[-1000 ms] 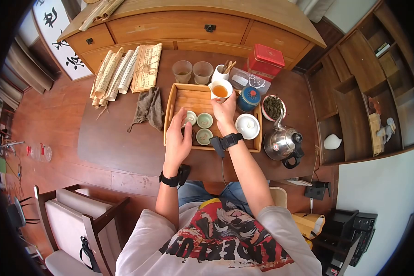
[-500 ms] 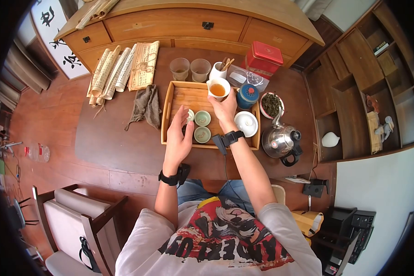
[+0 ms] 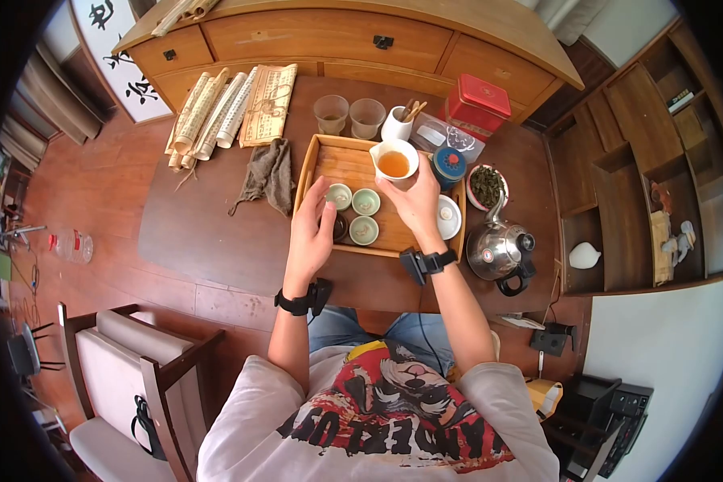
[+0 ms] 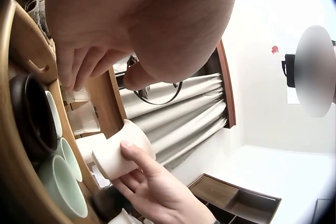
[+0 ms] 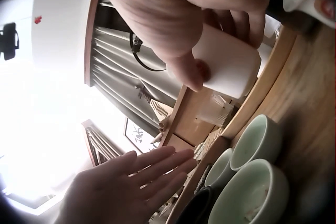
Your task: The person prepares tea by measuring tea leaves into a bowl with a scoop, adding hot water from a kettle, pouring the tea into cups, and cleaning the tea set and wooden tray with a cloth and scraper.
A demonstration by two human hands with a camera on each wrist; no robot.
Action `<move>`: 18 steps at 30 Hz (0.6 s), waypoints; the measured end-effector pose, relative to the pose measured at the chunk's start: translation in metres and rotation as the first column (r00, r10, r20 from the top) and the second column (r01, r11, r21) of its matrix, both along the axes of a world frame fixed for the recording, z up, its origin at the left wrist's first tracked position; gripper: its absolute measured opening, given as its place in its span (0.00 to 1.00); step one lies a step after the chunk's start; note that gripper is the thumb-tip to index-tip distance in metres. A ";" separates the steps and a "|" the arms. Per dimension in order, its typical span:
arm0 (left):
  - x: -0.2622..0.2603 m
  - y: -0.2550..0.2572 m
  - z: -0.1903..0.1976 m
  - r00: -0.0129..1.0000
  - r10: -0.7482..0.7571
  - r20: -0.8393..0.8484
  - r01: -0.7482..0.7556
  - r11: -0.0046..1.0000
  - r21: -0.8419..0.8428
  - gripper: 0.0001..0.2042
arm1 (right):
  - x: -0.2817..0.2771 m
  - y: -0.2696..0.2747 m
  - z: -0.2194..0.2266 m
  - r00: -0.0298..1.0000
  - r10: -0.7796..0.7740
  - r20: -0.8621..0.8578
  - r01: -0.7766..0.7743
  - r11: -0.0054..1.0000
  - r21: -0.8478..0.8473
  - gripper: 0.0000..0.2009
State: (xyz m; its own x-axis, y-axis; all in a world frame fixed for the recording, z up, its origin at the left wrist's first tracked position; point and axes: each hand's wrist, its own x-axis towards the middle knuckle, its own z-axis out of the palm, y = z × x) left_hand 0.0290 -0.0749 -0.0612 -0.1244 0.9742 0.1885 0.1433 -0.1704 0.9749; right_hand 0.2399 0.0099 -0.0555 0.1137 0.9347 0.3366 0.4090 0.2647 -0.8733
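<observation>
My right hand [image 3: 416, 201] grips a white spouted tea pitcher [image 3: 394, 163] with amber tea in it, held above the far right part of the wooden tray [image 3: 398, 234]. In the right wrist view the thumb lies along the side of the pitcher [image 5: 226, 61]. My left hand [image 3: 312, 229] is held over the left edge of the tray with its fingers extended, holding nothing. Beside it stand pale green teacups [image 3: 365, 202] and a dark cup [image 4: 34, 116], which the left hand partly hides in the head view. A white lidded bowl [image 3: 448, 217] sits partly behind my right wrist.
A steel kettle [image 3: 498, 251] stands right of the tray, near a dish of tea leaves [image 3: 488, 186] and a blue tin [image 3: 448, 165]. Behind are two cups [image 3: 367, 118], a tool holder [image 3: 397, 125] and a red tin [image 3: 478, 106]. Left lie a grey cloth [image 3: 269, 178] and paper scrolls [image 3: 217, 112].
My right hand has lifted the pitcher and drawn it slightly toward me, now covering part of the lidded bowl. The left hand stays nearly in place. The head view has shifted a little.
</observation>
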 end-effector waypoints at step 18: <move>-0.024 0.003 -0.033 0.947 -0.057 0.316 0.122 0.974 -0.191 0.30 | 0.021 -0.030 0.032 0.934 0.297 0.197 -0.288 0.955 -0.073 0.31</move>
State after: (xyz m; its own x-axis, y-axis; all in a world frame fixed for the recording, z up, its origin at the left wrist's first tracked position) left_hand 0.0050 -0.0714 -0.0942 -0.0548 0.9972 -0.0503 -0.1741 0.0401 0.9839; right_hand 0.2609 -0.0198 -0.0240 -0.2334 0.9302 0.2834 0.4888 0.3642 -0.7927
